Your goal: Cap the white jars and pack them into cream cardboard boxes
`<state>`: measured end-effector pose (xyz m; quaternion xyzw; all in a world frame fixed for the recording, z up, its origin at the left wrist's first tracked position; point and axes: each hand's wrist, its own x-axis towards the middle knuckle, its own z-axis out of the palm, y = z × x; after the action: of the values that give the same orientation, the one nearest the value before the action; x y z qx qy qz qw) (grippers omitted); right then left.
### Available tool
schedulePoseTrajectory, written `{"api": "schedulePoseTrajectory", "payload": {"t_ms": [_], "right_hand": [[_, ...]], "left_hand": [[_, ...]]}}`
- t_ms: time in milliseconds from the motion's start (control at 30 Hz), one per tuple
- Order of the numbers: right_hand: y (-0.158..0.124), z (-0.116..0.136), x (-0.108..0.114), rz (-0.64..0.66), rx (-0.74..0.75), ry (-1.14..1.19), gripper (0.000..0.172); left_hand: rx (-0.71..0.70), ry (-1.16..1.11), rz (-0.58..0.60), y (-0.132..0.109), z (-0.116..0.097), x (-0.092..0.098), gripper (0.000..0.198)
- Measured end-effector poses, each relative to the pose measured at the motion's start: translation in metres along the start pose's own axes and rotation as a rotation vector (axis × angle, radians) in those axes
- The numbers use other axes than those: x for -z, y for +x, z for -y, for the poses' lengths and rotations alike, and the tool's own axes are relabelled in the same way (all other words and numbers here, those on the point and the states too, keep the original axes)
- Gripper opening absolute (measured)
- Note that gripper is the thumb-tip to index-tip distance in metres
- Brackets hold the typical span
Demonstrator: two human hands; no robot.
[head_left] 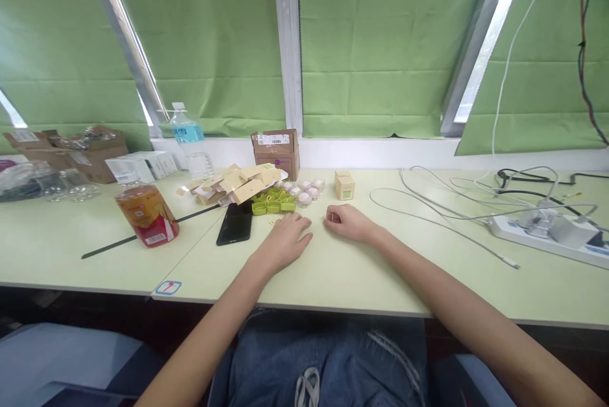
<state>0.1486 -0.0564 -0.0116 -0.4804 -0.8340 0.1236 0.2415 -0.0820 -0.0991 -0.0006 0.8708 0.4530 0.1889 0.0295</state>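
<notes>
My left hand [287, 239] lies flat on the pale green table [361, 267], fingers stretched out and holding nothing. Just beyond its fingertips sit several green plastic inserts [273, 203] and a black phone [235, 224]. My right hand [346, 222] rests on the table with its fingers curled inward; whether anything is in them is hidden. Behind the hands stand several small round jars with pale lids [304, 192], a small beige carton with a green label [344, 185] and a heap of flat beige carton blanks [238, 184].
A brown cardboard box [276, 149] stands by the window ledge. A water bottle [189, 141], a tea bottle lying tilted [146, 213], white boxes [143, 166] and glass jars [71, 184] are on the left. A power strip [547, 229] with white cables [428, 217] lies on the right.
</notes>
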Motion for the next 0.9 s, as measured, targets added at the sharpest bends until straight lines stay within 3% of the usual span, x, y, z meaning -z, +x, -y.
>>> {"api": "schedulePoseTrajectory", "payload": {"t_ms": [100,233,333,667,900], "right_hand": [[0.0,-0.002,0.0,0.0,-0.004,0.01,0.011],[0.001,-0.007,-0.003,-0.018,0.005,0.034,0.012],[0.002,-0.01,-0.006,-0.031,0.019,0.043,0.013],[0.007,-0.014,-0.023,-0.169,0.271,0.001,0.008],[0.007,-0.013,-0.025,-0.171,0.287,0.017,0.009]], "left_hand": [[-0.019,-0.014,-0.062,0.0,-0.004,0.001,0.035],[0.001,0.036,0.047,0.0,-0.009,0.003,0.028],[0.002,0.064,0.043,-0.001,-0.01,0.003,0.032],[0.063,0.065,0.055,-0.002,-0.005,-0.003,0.035],[0.116,0.061,0.056,-0.001,-0.001,-0.003,0.038]]}}
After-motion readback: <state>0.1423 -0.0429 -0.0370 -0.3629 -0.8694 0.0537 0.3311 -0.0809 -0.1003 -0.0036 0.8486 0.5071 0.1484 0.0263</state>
